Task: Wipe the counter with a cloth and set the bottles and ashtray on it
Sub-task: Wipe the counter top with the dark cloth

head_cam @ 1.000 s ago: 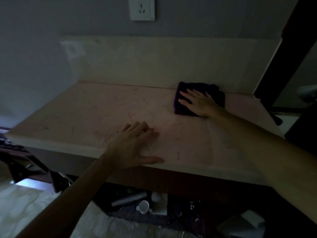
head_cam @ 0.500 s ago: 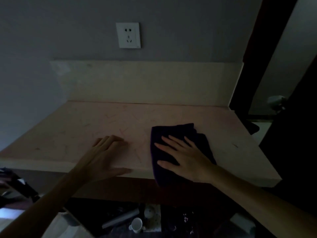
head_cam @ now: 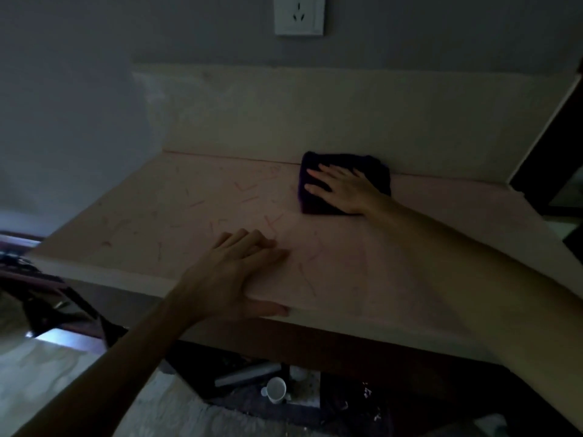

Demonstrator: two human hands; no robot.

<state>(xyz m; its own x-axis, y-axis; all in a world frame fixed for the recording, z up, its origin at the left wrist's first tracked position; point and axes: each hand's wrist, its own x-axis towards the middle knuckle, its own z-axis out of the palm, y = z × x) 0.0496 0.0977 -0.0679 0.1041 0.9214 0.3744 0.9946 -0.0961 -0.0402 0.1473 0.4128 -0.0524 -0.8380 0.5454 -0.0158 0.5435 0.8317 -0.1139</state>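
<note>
A dark purple cloth point(head_cam: 375, 171) lies folded on the pale pink counter point(head_cam: 176, 216), close against the backsplash. My right hand point(head_cam: 342, 189) presses flat on the cloth with straight fingers. My left hand point(head_cam: 235, 275) rests flat on the counter near its front edge, the thumb hooked over the edge. No bottles or ashtray stand on the counter. The room is dim.
A light backsplash point(head_cam: 284, 111) and grey wall with a white socket point(head_cam: 299, 15) close off the back. A dark door frame point(head_cam: 549, 127) stands at the right. Under the counter lie a grey tube point(head_cam: 247, 373), a white cup point(head_cam: 276, 389) and clutter.
My right hand has pushed the cloth from the counter's front edge back to the backsplash. My left hand has stayed flat near the front edge.
</note>
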